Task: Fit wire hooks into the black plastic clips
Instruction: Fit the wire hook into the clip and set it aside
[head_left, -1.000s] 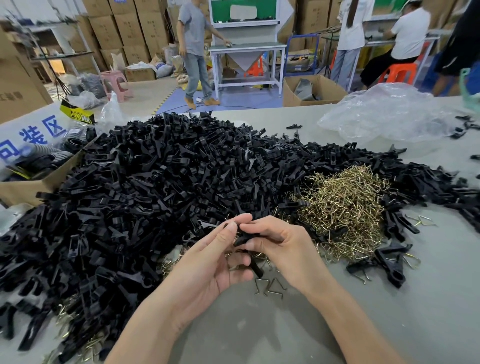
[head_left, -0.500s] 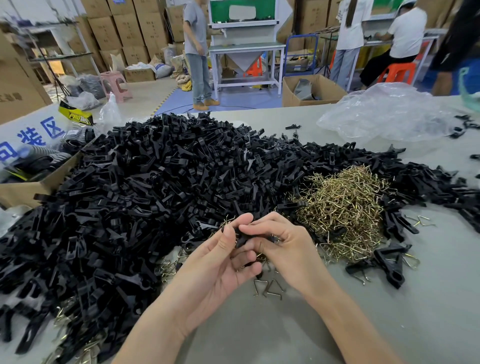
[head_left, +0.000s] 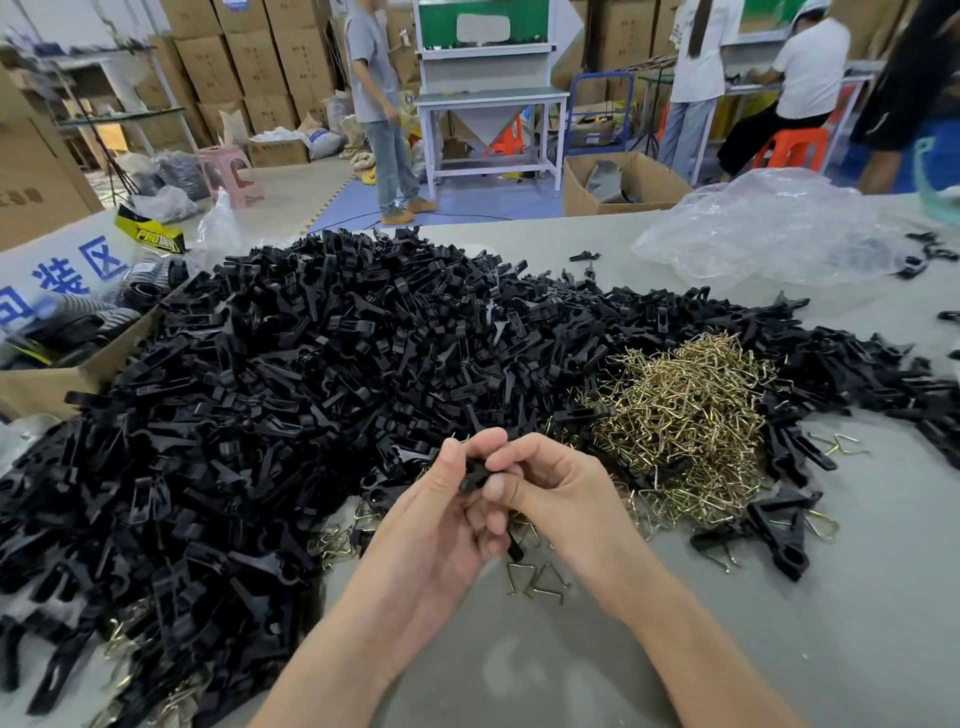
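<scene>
Black plastic clip (head_left: 475, 470), matte and angular, is pinched in the grip of left hand (head_left: 431, 525) and right hand (head_left: 563, 493), mostly hidden by fingers, near tangled brassy wire hooks (head_left: 685, 415).

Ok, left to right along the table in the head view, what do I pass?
Cardboard box → heap of black clips → left hand → black clip pinched by both hands → right hand → pile of wire hooks.
</scene>
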